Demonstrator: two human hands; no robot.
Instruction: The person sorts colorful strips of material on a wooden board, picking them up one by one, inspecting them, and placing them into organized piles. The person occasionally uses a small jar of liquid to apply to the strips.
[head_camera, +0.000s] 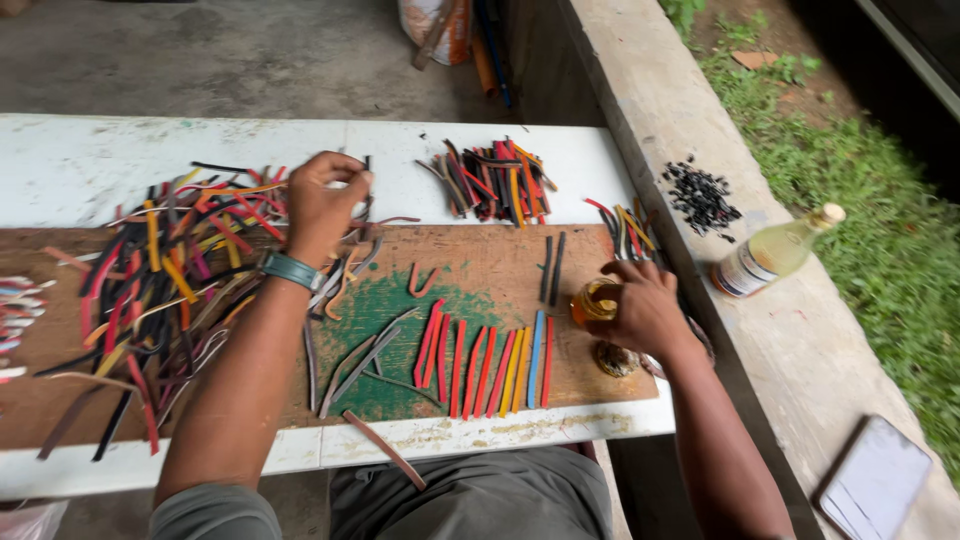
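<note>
1. left hand (322, 200) pinched shut on a strip at the edge of the loose pile of coloured strips (170, 270), far side of the bench (90, 160).
2. right hand (645, 310) wrapped around a small amber jar (596, 300) just right of the laid-out row of strips (490, 365) on the brown board (480, 265).
3. judgement: the step is picking a strip for the row; the next move calls for lifting it free of the tangle and laying it parallel.

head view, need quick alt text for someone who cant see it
A person at a white table reaches their left hand into a pile of coloured strips, while their right hand grips a small amber jar beside a neat row of strips on a wooden board.
</note>
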